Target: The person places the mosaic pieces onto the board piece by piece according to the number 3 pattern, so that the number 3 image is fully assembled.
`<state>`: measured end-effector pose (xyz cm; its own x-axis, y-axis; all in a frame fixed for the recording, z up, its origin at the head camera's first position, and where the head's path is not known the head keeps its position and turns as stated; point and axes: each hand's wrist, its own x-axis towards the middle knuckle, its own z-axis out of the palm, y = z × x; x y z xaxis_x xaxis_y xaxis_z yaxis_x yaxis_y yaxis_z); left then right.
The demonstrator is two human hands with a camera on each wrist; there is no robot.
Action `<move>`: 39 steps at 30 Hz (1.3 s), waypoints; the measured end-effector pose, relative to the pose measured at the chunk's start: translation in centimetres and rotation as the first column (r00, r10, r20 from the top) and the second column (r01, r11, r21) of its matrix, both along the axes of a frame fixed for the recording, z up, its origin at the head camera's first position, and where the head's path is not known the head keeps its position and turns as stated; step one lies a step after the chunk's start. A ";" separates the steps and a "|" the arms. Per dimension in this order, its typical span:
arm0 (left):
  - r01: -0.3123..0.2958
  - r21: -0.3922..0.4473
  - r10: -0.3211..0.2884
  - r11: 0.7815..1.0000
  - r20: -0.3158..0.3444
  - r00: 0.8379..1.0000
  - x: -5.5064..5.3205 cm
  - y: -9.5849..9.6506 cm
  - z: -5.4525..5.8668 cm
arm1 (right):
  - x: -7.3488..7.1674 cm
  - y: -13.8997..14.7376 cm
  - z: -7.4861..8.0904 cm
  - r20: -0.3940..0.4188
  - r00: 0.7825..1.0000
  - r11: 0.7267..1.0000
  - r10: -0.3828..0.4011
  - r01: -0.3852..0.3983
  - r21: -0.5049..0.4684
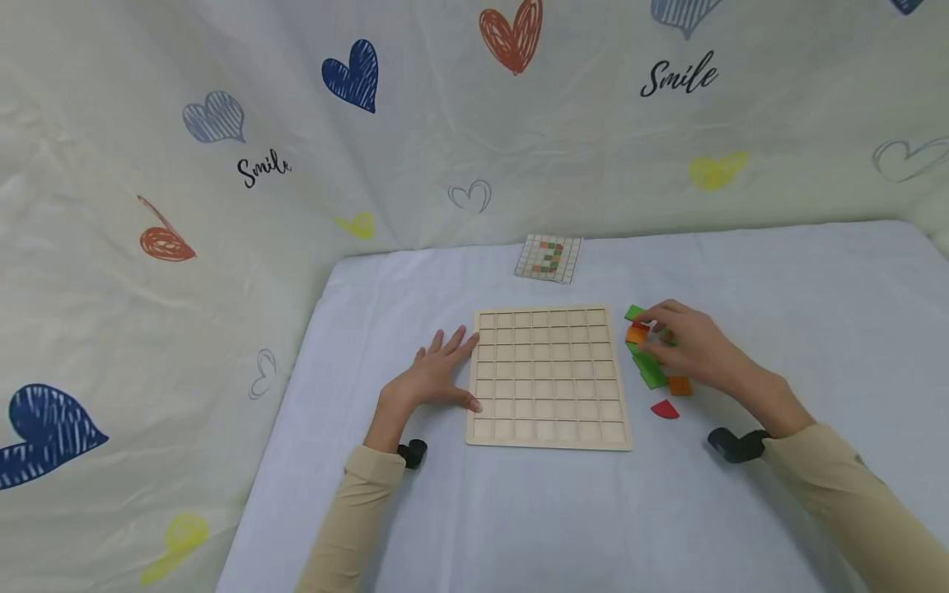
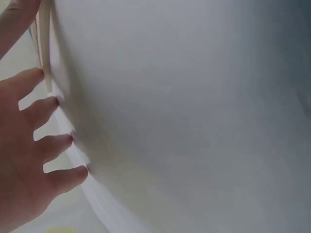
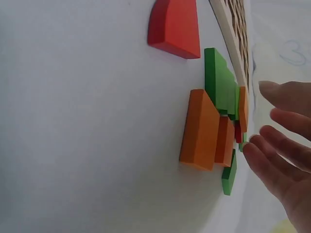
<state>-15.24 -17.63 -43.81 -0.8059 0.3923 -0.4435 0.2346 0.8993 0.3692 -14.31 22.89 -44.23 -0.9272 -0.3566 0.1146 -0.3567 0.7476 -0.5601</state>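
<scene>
A square wooden grid board (image 1: 549, 371) lies on the white cloth. My left hand (image 1: 436, 375) is spread at its left side, thumb and index fingertip touching the frame; the left wrist view shows the left hand (image 2: 24, 150) with its fingers apart. My right hand (image 1: 689, 342) reaches over the small pieces right of the board. Its thumb and index finger stand apart around an orange piece (image 1: 636, 333). In the right wrist view the right hand (image 3: 286, 150) has loosely bent fingers behind the pieces, with no grip showing. Green pieces (image 1: 652, 372) lie below it.
Nearer the front lie another orange piece (image 1: 680, 385) and a red curved-edge piece (image 1: 665, 409). A pattern card (image 1: 549, 258) with green and orange squares lies behind the board. A heart-printed curtain (image 1: 415, 140) hangs behind the table.
</scene>
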 end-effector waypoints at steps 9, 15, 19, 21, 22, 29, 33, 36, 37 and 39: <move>-0.042 -0.022 0.042 0.999 0.004 0.999 -0.2 1.1 0.2 | -1.1 -0.8 -0.7 0.053 0.999 0.997 0.013 -0.017 0.074; -0.079 -0.020 0.080 0.997 0.024 0.997 -0.2 2.2 0.9 | -1.3 -0.8 -1.1 0.033 0.999 0.996 0.012 -0.015 0.092; -0.097 -0.048 0.099 0.994 0.032 0.995 -0.3 2.6 0.9 | -1.3 -0.9 -1.3 0.027 1.000 0.995 0.015 -0.017 0.095; -0.110 -0.046 0.111 0.993 0.027 0.993 -0.2 2.6 0.8 | -1.3 -1.0 -1.3 0.029 1.000 0.996 0.011 -0.014 0.088; -0.115 -0.044 0.116 0.992 0.025 0.993 -0.3 2.6 0.8 | -1.2 -1.0 -1.2 0.028 1.000 0.996 0.008 -0.010 0.085; -0.137 -0.035 0.138 0.990 0.012 0.990 -0.3 2.9 0.8 | -1.1 -0.8 -1.0 0.015 1.000 0.997 -0.008 0.007 0.074; -0.135 -0.034 0.135 0.990 0.002 0.991 -0.2 3.2 0.9 | -1.1 -0.7 -1.0 0.006 1.000 0.998 0.003 -0.004 0.063; -0.138 -0.039 0.138 0.990 -0.001 0.990 -0.2 3.2 0.9 | -1.2 -0.6 -1.1 -0.011 1.000 0.998 0.017 -0.016 0.057; -0.138 -0.040 0.138 0.990 -0.002 0.990 -0.1 3.2 0.9 | -1.2 -0.6 -1.2 -0.018 1.000 0.998 0.020 -0.019 0.056; -0.140 -0.037 0.140 0.989 -0.005 0.990 -0.1 3.1 1.0 | -1.3 -0.5 -1.2 -0.034 0.999 0.998 0.026 -0.024 0.052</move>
